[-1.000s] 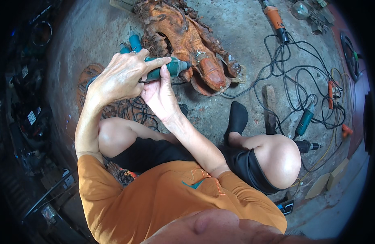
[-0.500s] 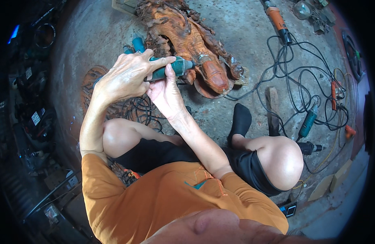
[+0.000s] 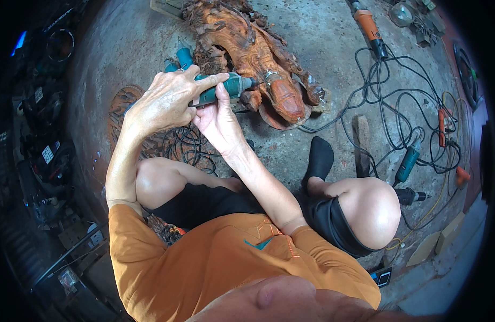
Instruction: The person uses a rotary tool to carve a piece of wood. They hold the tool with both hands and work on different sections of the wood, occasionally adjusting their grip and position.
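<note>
My left hand (image 3: 164, 99) is wrapped over the body of a teal die grinder (image 3: 222, 89), its index finger stretched along the top. From below, my right hand (image 3: 219, 121) supports the same grinder, thumb pressed up against its side. The tool's nose points right, and its thin bit (image 3: 261, 82) reaches toward the collar-like band of a reddish-brown wood carving (image 3: 286, 101). Whether the bit touches the wood I cannot tell. The carving (image 3: 231, 45) lies on the concrete floor, rough and gnarled at its far end. The fingers under the grinder are partly hidden.
Other teal grinders lie left of the carving (image 3: 184, 56) and at the right (image 3: 408, 161). An orange-and-black power tool (image 3: 370, 29) sits far right, with tangled black cables (image 3: 376, 102) below it. A wooden block (image 3: 361, 145) stands near my socked foot (image 3: 319, 156).
Both hands keep the same grip on the grinder. The view has shifted slightly, and a little more of the thin bit shows between the tool's nose and the carving.
</note>
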The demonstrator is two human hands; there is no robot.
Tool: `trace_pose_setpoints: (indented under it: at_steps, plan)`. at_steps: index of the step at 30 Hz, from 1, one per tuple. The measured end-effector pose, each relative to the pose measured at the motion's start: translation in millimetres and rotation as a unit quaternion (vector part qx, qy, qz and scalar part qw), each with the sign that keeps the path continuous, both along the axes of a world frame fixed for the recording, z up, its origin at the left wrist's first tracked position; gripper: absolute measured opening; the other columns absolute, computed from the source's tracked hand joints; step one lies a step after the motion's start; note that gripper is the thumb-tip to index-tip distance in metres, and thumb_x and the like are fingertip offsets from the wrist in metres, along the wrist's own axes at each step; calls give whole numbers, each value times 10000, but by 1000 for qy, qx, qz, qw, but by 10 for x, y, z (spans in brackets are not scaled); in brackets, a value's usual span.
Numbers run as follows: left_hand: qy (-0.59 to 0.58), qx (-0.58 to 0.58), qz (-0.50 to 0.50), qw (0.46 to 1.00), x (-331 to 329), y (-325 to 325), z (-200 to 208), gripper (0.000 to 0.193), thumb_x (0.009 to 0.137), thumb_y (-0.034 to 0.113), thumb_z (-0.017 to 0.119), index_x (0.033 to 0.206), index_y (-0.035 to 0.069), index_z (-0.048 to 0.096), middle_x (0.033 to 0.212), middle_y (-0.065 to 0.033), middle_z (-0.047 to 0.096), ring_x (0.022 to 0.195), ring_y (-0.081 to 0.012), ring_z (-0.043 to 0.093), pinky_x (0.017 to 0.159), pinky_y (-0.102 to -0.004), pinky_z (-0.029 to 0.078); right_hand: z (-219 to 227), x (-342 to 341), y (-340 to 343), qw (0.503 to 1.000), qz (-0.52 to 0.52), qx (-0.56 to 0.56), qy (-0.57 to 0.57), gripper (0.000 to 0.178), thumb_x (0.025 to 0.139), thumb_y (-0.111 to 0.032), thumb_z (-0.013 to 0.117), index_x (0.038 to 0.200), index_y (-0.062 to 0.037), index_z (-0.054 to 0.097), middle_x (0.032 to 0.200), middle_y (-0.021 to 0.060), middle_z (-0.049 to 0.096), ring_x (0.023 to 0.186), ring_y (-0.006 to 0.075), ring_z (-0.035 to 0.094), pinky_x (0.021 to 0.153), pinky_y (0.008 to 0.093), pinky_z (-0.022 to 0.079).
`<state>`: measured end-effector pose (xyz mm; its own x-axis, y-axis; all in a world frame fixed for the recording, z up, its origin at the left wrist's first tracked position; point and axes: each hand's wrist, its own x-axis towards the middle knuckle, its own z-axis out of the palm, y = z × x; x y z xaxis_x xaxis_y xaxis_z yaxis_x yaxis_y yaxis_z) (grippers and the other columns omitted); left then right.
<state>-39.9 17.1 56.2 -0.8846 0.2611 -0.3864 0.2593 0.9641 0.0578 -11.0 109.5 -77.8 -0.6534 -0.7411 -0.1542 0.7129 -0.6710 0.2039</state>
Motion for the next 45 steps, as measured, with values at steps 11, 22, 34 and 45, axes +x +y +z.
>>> trace_pose_setpoints:
  at_steps: [11, 22, 34, 45]
  plan:
    - [-17, -6, 20, 1000, -6, -2, 61, 819, 613, 23, 666, 1380, 263, 507, 863, -136, 573, 741, -311, 609, 615, -421, 479, -37, 10, -74, 1000, 4, -11, 0, 576, 902, -505, 592, 1299, -113, 448, 1245, 66, 564, 1181, 193, 533, 1033, 399, 428]
    - [-24, 3, 35, 999, -14, 3, 54, 804, 624, -6, 670, 1368, 262, 524, 921, -163, 606, 775, -325, 626, 622, -435, 481, -85, 2, -86, 1000, 6, -12, 9, 592, 905, -505, 586, 1319, -112, 432, 1292, 72, 539, 1205, 195, 519, 1041, 391, 421]
    - [-21, 1, 22, 1000, -22, 62, 56, 807, 601, 9, 704, 1355, 244, 538, 921, -160, 606, 770, -320, 622, 631, -425, 485, -54, 34, -37, 1000, -2, -14, -7, 583, 902, -510, 591, 1310, -121, 443, 1240, 48, 568, 1131, 167, 550, 970, 353, 458]
    - [-2, 9, 11, 1000, 40, 66, 184, 836, 593, 42, 667, 1386, 253, 507, 817, -98, 559, 731, -273, 589, 591, -387, 440, 44, 75, -9, 999, -9, 10, 37, 612, 916, -526, 557, 1342, -111, 412, 1301, 74, 536, 1191, 199, 531, 1014, 400, 432]
